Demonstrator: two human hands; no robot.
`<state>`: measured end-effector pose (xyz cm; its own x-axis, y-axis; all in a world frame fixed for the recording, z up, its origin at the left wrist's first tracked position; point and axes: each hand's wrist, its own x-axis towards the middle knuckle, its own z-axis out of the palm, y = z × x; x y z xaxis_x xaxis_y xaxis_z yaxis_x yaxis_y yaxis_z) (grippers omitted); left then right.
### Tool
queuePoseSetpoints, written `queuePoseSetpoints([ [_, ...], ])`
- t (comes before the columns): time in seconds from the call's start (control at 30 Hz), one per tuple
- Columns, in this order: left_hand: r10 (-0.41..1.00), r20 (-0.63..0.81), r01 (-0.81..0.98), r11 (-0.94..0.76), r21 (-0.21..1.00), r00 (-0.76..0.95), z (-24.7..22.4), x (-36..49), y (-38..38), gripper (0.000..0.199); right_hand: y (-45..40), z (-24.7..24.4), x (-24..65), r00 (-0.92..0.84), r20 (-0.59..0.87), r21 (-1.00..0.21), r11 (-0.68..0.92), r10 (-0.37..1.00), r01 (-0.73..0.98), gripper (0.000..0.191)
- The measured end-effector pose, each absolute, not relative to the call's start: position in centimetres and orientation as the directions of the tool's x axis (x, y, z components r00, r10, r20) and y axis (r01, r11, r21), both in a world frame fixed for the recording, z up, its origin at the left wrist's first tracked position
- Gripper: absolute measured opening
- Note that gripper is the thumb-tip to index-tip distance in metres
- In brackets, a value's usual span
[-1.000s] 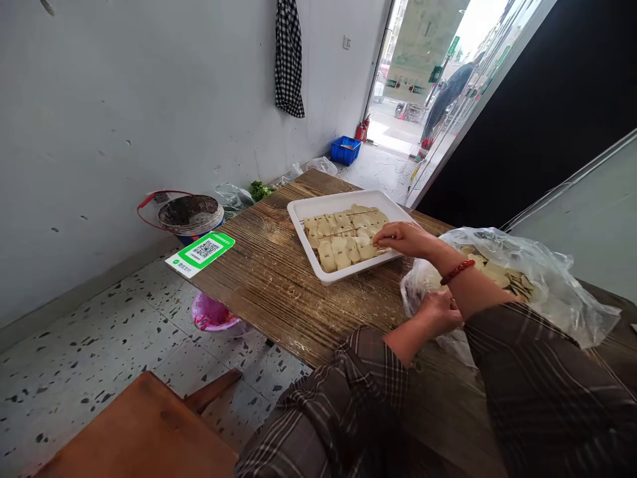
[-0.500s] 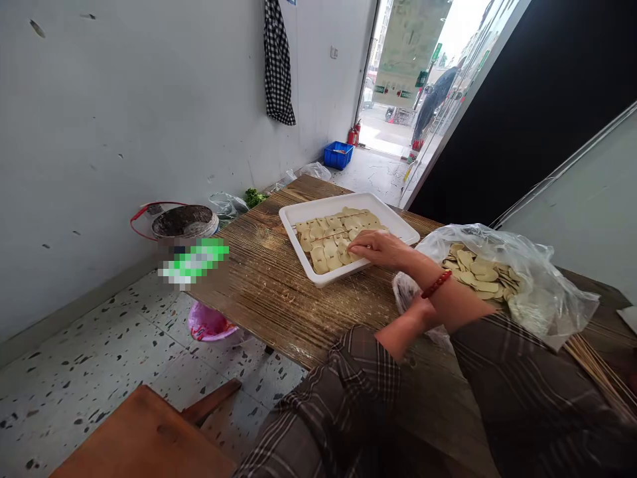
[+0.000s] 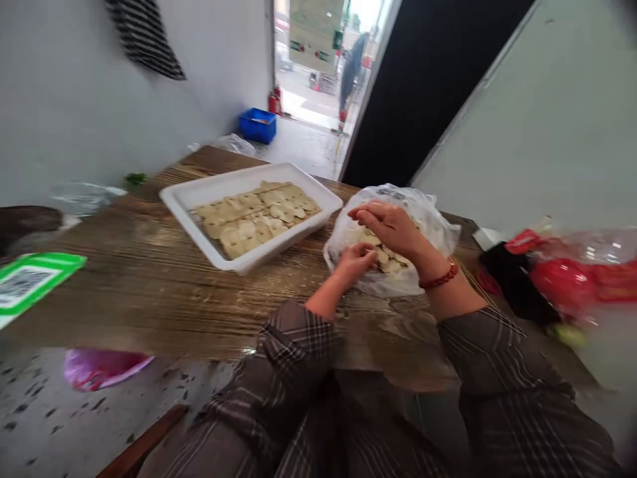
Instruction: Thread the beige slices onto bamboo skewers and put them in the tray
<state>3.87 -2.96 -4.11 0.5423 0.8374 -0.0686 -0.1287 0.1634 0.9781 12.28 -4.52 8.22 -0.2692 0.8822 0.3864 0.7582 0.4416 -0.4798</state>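
Note:
My left hand (image 3: 357, 261) is at the near left edge of a clear plastic bag (image 3: 438, 229), its fingers curled at the pale slices (image 3: 391, 262) inside; whether it grips one is unclear. Just above the slices is my right hand (image 3: 391, 227), with a red bead bracelet at the wrist. Its fingers reach left and look partly bent; anything between them cannot be made out. To the left, a white tray (image 3: 223, 263) holds rows of flat pale slices (image 3: 263, 216) on thin sticks.
The wooden table (image 3: 164, 299) carries a green code card (image 3: 40, 279) at its left end. Red plastic packages (image 3: 565, 279) lie at the right. Beyond the table, a blue crate (image 3: 257, 126) stands near the doorway. A pink basin (image 3: 104, 368) is below.
My right hand has left the tray and moved over the bag. My left hand, hidden before, now shows at the bag's slices. The view has swung to the right.

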Motion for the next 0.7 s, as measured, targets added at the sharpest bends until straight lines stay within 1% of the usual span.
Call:
queuePoseSetpoints([
  [0.03,0.817,-0.085,-0.133,0.194,0.972,0.57,-4.3,4.0,-2.9,0.016,-6.1,8.2,14.6,-0.179,0.377,-0.503,0.363,0.909,0.784,0.034],
  [0.1,0.824,-0.098,-0.188,0.241,0.952,0.559,-4.2,4.0,-2.7,0.015,-9.5,7.8,19.2,0.011,0.379,-0.564,0.221,0.925,0.796,0.035],
  [0.13,0.825,-0.101,-0.199,0.25,0.948,0.557,-4.1,3.9,-2.6,0.015,-11.2,7.3,21.3,0.113,0.396,-0.604,0.166,0.911,0.779,0.036],
  [0.23,0.841,-0.088,-0.221,0.239,0.946,0.534,-3.7,3.5,-2.5,0.016,-16.1,4.9,26.2,0.362,0.368,-0.724,0.02,0.856,0.689,0.036],
  [0.27,0.847,-0.087,-0.221,0.234,0.947,0.525,-3.6,3.4,-2.5,0.017,-17.4,3.8,27.3,0.402,0.346,-0.746,-0.011,0.848,0.666,0.035],
  [0.3,0.849,-0.085,-0.221,0.231,0.947,0.522,-3.6,3.3,-2.5,0.018,-18.7,2.7,27.9,0.405,0.312,-0.751,-0.038,0.859,0.659,0.034],
  [0.37,0.849,-0.069,-0.234,0.221,0.947,0.524,-3.6,3.1,-2.5,0.019,-20.5,0.5,28.4,0.319,0.238,-0.696,-0.068,0.917,0.715,0.026],
  [0.43,0.847,-0.045,-0.247,0.205,0.947,0.529,-3.6,3.0,-2.4,0.019,-21.6,-1.6,27.9,0.207,0.201,-0.607,-0.045,0.958,0.794,0.017],
  [0.5,0.852,-0.029,-0.238,0.179,0.955,0.522,-3.7,2.9,-2.3,0.019,-22.0,-3.1,27.0,0.111,0.189,-0.551,0.012,0.976,0.834,0.015],
  [0.6,0.849,-0.042,-0.197,0.169,0.966,0.527,-3.6,2.9,-2.1,0.019,-21.7,-4.0,25.9,0.115,0.209,-0.447,-0.01,0.971,0.894,0.015],
  [0.7,0.852,-0.041,-0.182,0.159,0.97,0.522,-3.5,2.9,-2.0,0.019,-21.3,-3.2,25.3,0.045,0.148,-0.285,-0.001,0.988,0.959,0.01],
])
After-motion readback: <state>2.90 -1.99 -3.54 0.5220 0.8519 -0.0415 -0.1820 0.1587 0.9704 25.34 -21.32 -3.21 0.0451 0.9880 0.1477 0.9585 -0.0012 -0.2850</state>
